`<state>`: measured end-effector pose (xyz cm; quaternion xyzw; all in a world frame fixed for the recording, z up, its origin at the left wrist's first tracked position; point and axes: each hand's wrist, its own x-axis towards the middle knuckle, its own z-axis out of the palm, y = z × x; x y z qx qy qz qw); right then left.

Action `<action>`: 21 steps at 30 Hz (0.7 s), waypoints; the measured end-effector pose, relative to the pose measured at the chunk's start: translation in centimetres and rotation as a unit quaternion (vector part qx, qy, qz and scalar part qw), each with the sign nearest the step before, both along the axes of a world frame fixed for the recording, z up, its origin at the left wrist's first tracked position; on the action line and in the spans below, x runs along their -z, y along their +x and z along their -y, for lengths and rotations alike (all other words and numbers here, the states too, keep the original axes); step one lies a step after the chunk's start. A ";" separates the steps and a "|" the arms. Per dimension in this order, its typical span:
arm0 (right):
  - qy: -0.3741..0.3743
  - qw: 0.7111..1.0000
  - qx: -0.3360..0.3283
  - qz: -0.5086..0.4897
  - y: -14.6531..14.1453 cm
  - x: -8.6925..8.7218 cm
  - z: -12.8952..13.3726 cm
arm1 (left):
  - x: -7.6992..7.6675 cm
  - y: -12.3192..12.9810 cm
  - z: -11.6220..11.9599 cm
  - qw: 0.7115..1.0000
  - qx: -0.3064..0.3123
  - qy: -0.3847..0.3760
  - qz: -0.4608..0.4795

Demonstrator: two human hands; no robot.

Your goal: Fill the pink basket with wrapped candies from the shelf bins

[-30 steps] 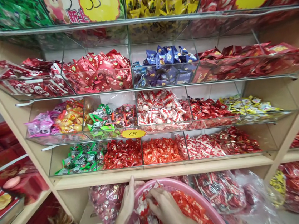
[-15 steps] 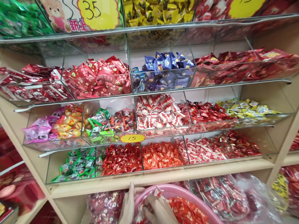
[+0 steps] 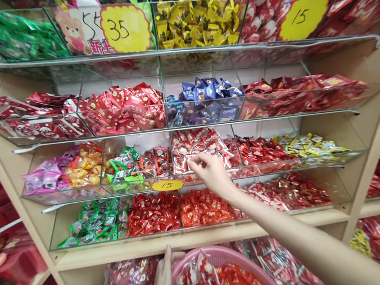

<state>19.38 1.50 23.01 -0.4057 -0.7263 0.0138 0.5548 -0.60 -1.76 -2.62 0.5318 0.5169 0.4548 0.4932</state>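
Observation:
My right hand (image 3: pixel 211 172) reaches up to the shelf, its fingers curled together at the front of a bin of red-and-white wrapped candies (image 3: pixel 194 139). What lies between those fingertips, if anything, is hidden. At the bottom, my left hand (image 3: pixel 164 275) grips the left side of a pink plastic basket (image 3: pixel 223 251), one finger pointing up along the rim. Inside the basket, clear-wrapped red-and-white candies (image 3: pixel 196 276) are heaped on the left and orange-red wrapped candies (image 3: pixel 238 281) on the right.
Glass-fronted bins of wrapped candies rise in tiers, with purple (image 3: pixel 209 90) and yellow (image 3: pixel 197 22) ones above. A wooden ledge (image 3: pixel 120 251) runs beneath the lowest bins. Plastic bags of candies (image 3: pixel 132 281) flank the basket. A yellow price tag (image 3: pixel 168 185) hangs near my right hand.
My right hand has left the basket and moved up to the red-and-white candy bin. My left hand stays at the basket's side. The view has tilted slightly upward.

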 end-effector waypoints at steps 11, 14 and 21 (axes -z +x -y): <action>-0.105 0.981 0.142 -0.086 -4.3 -4.9 -8.6 | -0.1 -0.3 0.4 1.000 0.000 0.000 -0.002; -0.134 0.974 0.153 -0.098 -4.4 -5.0 -9.0 | -0.1 -0.3 0.3 1.000 -0.003 -0.005 -0.005; -0.142 0.972 0.148 -0.113 -3.2 -5.1 -9.1 | -0.3 -0.3 0.2 1.000 0.002 0.010 -0.020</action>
